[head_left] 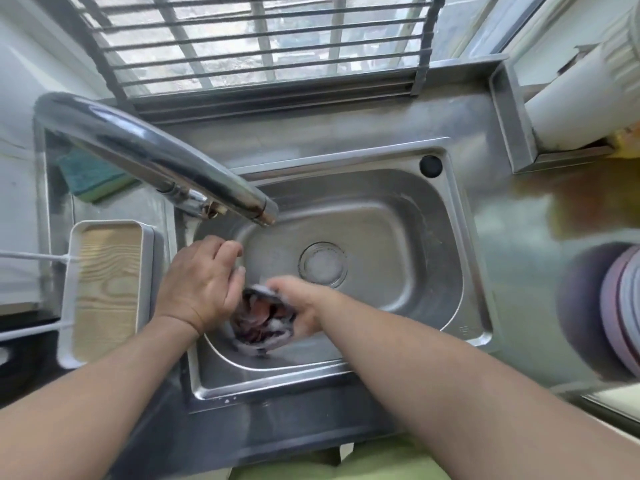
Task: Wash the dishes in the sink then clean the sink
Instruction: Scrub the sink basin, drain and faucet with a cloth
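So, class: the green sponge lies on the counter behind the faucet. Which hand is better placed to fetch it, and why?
Left. The left hand is on the sponge's side of the sink; the right hand grips the soapy dish and would cross over.

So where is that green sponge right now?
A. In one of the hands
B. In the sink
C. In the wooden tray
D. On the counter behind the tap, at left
D: the sponge lies on the counter by the tap, outside the sink; the hands hold a soapy cloth.
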### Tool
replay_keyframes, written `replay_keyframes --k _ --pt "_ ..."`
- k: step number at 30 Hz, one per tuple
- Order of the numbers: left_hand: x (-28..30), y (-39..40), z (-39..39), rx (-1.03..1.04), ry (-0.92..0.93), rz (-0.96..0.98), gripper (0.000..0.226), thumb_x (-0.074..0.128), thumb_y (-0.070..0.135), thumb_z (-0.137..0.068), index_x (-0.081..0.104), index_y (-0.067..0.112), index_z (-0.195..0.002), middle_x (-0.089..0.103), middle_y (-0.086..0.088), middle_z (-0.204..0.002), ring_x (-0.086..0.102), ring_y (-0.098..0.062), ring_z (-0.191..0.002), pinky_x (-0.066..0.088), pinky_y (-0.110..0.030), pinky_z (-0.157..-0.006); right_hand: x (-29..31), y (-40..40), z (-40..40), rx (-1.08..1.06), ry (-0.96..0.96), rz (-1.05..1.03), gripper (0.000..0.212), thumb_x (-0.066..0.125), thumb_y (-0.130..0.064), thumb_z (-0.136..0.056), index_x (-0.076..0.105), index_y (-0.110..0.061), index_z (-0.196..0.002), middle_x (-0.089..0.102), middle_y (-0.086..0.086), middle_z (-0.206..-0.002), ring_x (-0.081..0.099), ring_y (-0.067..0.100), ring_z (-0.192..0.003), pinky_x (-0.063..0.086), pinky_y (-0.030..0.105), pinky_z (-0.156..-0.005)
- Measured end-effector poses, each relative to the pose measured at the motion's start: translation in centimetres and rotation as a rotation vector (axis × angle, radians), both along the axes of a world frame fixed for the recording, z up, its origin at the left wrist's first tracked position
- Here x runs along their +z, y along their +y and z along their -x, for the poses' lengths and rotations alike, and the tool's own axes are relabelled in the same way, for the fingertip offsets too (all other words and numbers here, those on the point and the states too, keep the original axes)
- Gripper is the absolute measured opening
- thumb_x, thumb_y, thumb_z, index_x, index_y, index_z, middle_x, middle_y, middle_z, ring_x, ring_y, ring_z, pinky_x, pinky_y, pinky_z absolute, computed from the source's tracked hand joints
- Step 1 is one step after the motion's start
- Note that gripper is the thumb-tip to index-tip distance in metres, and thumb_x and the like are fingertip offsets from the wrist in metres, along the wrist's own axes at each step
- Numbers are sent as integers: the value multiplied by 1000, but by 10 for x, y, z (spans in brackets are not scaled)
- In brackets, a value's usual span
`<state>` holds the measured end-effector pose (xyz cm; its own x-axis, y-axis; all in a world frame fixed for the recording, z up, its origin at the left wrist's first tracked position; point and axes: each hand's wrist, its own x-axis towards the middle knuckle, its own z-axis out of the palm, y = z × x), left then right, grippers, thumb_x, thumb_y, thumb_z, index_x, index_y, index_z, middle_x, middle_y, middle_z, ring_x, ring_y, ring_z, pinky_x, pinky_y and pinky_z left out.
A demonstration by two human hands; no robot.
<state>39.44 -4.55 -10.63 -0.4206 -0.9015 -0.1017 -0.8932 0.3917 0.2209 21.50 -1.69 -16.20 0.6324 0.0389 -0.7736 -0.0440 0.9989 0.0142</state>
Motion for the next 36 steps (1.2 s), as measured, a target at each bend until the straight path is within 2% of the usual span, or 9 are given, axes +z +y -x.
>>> replay_keyframes --k 5,8,11,13,15,18,26,31,36 --pt "10 -3 9 -60 -267 -100 50 32 55 -100 73 25 -101 70 -4 -94 61 -33 -89 45 -45 -77 31 -17 81 -328 -276 35 60 50 -70 -90 67 -28 -129 65 16 -134 59 47 -119 37 72 -101" --pt "12 -2 39 207 72 -268 58 25 60 -100 71 35 -126 73 3 -124 63 -28 -117 46 -43 -96 44 -17 109 -477 -263 134 54 56 -69 -91 69 -31 -127 64 17 -133 56 53 -121 27 84 -105" --pt "8 6 89 480 691 -562 61 37 60 -99 51 33 -152 54 3 -153 48 -12 -142 37 -33 -115 46 -17 116 -645 -210 183 36 71 -50 -86 73 -22 -109 67 14 -112 63 42 -103 46 61 -101" --pt "7 19 117 392 864 -566 66 48 61 -95 42 38 -156 47 4 -156 45 -3 -142 36 -25 -116 38 -20 110 -740 -129 140 21 76 -36 -81 70 -18 -92 64 8 -98 59 26 -89 43 40 -99" --pt "-5 30 134 191 776 -466 71 57 60 -90 42 37 -156 40 0 -159 42 -6 -144 33 -22 -119 32 -23 100 -782 -36 135 20 78 -32 -74 69 -16 -82 65 4 -84 55 19 -78 42 29 -80" --pt "-32 39 145 137 557 -374 73 49 72 -93 44 35 -157 32 -6 -165 40 -23 -147 34 -38 -123 11 -25 84 -849 93 66 36 53 -39 -96 67 -14 -75 65 7 -71 66 21 -66 52 26 -61" --pt "-69 30 158 518 561 -358 67 23 60 -101 68 21 -130 59 -6 -148 49 -29 -139 36 -47 -118 6 -17 70 -822 168 81 39 38 -18 -107 71 -6 -88 71 14 -92 72 26 -87 59 36 -84" --pt "-77 36 170 623 690 -505 54 33 56 -102 36 52 -156 22 0 -168 36 -24 -148 36 -43 -122 6 -17 82 -780 338 169 27 58 -26 -97 74 -16 -78 70 7 -84 70 23 -72 56 28 -65" --pt "-85 36 171 877 920 -723 93 65 54 -96 -2 55 -161 53 -4 -148 62 -16 -126 56 -42 -105 1 -23 84 -512 524 327 29 63 -32 -84 60 -20 -58 60 4 -66 49 19 -48 27 25 -53"
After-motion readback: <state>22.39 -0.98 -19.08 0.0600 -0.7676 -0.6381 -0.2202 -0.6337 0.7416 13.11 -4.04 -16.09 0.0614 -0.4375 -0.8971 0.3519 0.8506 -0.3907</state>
